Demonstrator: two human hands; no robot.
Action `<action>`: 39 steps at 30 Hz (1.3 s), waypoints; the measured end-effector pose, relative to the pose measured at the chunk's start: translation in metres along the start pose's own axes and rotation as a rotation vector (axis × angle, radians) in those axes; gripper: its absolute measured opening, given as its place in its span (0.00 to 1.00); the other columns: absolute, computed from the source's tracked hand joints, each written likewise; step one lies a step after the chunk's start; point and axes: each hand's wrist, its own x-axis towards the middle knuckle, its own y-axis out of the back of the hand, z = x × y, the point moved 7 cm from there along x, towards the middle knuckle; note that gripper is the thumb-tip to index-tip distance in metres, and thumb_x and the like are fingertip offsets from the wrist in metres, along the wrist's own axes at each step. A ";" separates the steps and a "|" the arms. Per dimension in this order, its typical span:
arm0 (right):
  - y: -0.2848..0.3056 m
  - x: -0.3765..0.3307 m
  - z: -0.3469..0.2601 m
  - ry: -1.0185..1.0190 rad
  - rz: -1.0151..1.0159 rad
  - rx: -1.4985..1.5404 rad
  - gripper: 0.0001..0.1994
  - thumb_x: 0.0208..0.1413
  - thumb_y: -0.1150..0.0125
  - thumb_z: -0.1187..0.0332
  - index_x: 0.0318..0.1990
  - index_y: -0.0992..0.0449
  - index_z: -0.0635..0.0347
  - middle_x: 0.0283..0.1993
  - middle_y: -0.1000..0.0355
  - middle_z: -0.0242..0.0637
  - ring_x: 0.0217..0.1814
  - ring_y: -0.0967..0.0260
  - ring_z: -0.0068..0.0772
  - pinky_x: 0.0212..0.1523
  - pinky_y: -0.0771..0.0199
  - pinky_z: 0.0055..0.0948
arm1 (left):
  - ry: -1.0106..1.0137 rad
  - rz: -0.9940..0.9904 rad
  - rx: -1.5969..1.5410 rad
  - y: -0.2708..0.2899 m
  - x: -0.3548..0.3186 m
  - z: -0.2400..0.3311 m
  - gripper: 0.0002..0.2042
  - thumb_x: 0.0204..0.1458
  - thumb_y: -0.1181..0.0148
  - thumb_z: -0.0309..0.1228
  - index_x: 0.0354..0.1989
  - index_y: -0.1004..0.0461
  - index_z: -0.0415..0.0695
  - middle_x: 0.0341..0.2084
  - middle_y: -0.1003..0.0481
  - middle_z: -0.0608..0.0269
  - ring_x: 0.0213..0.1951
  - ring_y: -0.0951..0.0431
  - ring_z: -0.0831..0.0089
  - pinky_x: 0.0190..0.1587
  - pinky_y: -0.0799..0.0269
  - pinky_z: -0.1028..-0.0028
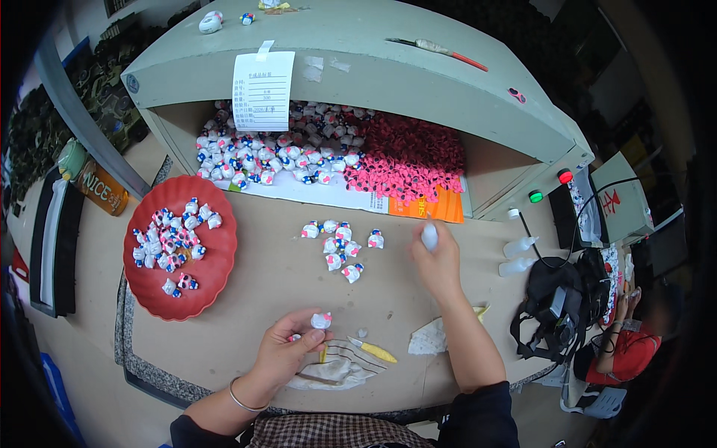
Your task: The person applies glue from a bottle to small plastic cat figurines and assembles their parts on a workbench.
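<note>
My left hand [284, 349] is closed around a small white figurine [321, 321] with pink on it, near the front of the table. Part of another small white and pink piece [294, 337] shows at the same fingers. Farther right, my right hand [439, 263] grips a small white squeeze bottle [429, 237], mostly wrapped by the fingers, its thin tip pointing away from me. Between the hands and the shelf lies a loose group of white figurines [343, 233] with pink and blue parts. A striped cloth [332, 373] lies beside my left hand.
A red scalloped bowl [224, 257] holding several figurines stands at left. The shelf box [515, 160] contains heaped white figurines [254, 153] and pink pieces [411, 160]. Two translucent bottles [518, 246], a black bag [553, 302] and another cloth [427, 340] lie right. A person [635, 347] sits far right.
</note>
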 end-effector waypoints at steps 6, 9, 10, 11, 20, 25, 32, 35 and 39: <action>-0.016 0.044 0.003 0.182 -0.015 -0.502 0.10 0.42 0.44 0.73 0.35 0.31 0.63 0.37 0.37 0.43 0.36 0.34 0.46 0.34 0.32 0.39 | 0.014 0.021 -0.050 0.002 0.002 0.001 0.16 0.48 0.48 0.20 0.47 0.35 0.43 0.36 0.29 0.60 0.37 0.26 0.70 0.34 0.27 0.81; -0.026 0.045 0.010 0.233 -0.089 -0.636 0.11 0.41 0.43 0.74 0.35 0.32 0.63 0.38 0.39 0.43 0.35 0.33 0.46 0.33 0.32 0.40 | 0.019 0.027 -0.063 0.004 0.003 0.000 0.16 0.48 0.48 0.20 0.47 0.35 0.43 0.37 0.29 0.60 0.37 0.26 0.70 0.34 0.27 0.81; -0.027 0.044 0.010 0.294 -0.095 -0.709 0.12 0.40 0.43 0.74 0.35 0.33 0.63 0.38 0.39 0.43 0.34 0.33 0.46 0.33 0.32 0.41 | 0.020 0.017 -0.068 0.004 0.003 -0.001 0.16 0.48 0.48 0.20 0.47 0.35 0.43 0.37 0.29 0.60 0.37 0.26 0.70 0.34 0.27 0.81; -0.026 0.043 0.012 0.292 -0.092 -0.710 0.12 0.40 0.43 0.74 0.35 0.33 0.63 0.38 0.39 0.43 0.34 0.33 0.46 0.33 0.32 0.41 | 0.020 0.013 -0.067 0.002 0.003 -0.001 0.16 0.48 0.48 0.20 0.47 0.35 0.43 0.37 0.29 0.60 0.37 0.26 0.70 0.34 0.27 0.81; 0.012 -0.006 -0.021 0.174 -0.063 -0.320 0.10 0.42 0.42 0.75 0.33 0.34 0.65 0.31 0.32 0.40 0.29 0.31 0.38 0.28 0.31 0.31 | 0.016 0.035 -0.088 0.005 -0.001 -0.002 0.16 0.48 0.49 0.20 0.47 0.35 0.43 0.37 0.29 0.60 0.37 0.26 0.70 0.34 0.27 0.81; -0.013 -0.079 -0.012 -0.389 -0.250 0.566 0.06 0.48 0.43 0.75 0.32 0.31 0.66 0.28 0.31 0.33 0.25 0.33 0.20 0.26 0.30 0.21 | 0.034 -0.023 -0.003 -0.002 -0.001 -0.003 0.17 0.49 0.49 0.22 0.50 0.36 0.44 0.38 0.30 0.58 0.40 0.27 0.69 0.37 0.29 0.79; -0.048 -0.116 -0.035 -0.318 -0.515 0.679 0.06 0.48 0.43 0.76 0.34 0.30 0.67 0.31 0.30 0.35 0.32 0.31 0.23 0.29 0.30 0.18 | -0.066 -0.061 0.078 -0.008 -0.001 0.003 0.17 0.48 0.48 0.21 0.49 0.36 0.44 0.38 0.29 0.61 0.38 0.27 0.72 0.34 0.29 0.83; -0.056 -0.122 -0.042 -0.412 -0.508 0.757 0.06 0.48 0.43 0.75 0.33 0.30 0.66 0.30 0.30 0.34 0.30 0.31 0.21 0.28 0.31 0.17 | -0.056 -0.030 0.132 -0.007 -0.001 0.004 0.17 0.48 0.47 0.21 0.48 0.35 0.44 0.38 0.29 0.61 0.37 0.27 0.75 0.34 0.29 0.83; -0.065 -0.131 -0.044 -0.549 -0.546 0.735 0.05 0.48 0.43 0.74 0.32 0.29 0.65 0.29 0.31 0.33 0.29 0.32 0.19 0.27 0.32 0.16 | -0.111 -0.046 0.232 -0.007 -0.004 0.006 0.18 0.48 0.46 0.23 0.49 0.36 0.39 0.37 0.29 0.61 0.35 0.29 0.78 0.34 0.31 0.80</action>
